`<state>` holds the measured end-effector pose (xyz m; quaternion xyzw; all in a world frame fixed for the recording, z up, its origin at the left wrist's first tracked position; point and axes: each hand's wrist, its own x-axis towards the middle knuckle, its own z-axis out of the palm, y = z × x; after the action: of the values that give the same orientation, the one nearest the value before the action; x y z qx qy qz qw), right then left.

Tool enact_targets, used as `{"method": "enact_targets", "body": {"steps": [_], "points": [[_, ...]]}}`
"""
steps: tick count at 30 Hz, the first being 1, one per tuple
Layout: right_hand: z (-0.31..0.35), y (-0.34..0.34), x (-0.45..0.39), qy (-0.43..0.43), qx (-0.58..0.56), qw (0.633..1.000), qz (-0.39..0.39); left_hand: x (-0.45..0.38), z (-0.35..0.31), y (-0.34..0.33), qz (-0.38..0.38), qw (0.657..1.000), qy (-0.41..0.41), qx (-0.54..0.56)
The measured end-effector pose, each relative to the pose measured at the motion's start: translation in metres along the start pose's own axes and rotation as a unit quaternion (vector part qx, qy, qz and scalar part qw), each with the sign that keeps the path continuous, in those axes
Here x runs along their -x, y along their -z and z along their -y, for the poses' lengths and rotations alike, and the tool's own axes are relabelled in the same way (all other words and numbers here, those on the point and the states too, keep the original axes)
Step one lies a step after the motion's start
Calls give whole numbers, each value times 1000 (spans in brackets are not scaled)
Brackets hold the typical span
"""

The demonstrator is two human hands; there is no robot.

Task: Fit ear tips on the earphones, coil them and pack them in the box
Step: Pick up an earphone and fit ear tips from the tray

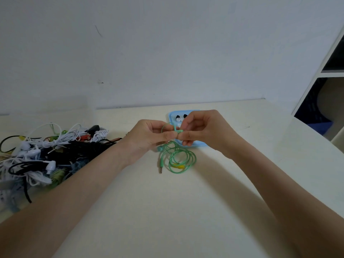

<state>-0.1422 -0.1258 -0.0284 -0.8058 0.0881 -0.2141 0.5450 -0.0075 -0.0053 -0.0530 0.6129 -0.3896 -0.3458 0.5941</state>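
Observation:
Green earphones (181, 159) lie in a loose coil on the cream table, their jack plug (160, 169) pointing toward me. One green earbud (178, 130) is lifted above the coil. My left hand (150, 135) and my right hand (202, 128) meet at it, both pinching it between thumb and fingertips. The other earbud (160, 148) hangs just below my left hand. Behind my hands sits a light blue box (172, 116) holding black and white ear tips (180, 117); my right hand hides most of the box.
A big tangled pile of white, black and coloured earphones (46, 153) covers the table's left side. A white shelf unit (327, 86) stands at the right. The wall runs close behind the table's far edge.

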Motion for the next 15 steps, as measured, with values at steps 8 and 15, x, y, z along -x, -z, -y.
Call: {"method": "enact_targets", "body": {"steps": [8,15], "points": [[-5,-5,-2,25,110,994,-4,0,2,0,24,999,24,18],[-7,-4,-2,42,124,991,-24,-1,2,-2,-16,998,41,42]]}}
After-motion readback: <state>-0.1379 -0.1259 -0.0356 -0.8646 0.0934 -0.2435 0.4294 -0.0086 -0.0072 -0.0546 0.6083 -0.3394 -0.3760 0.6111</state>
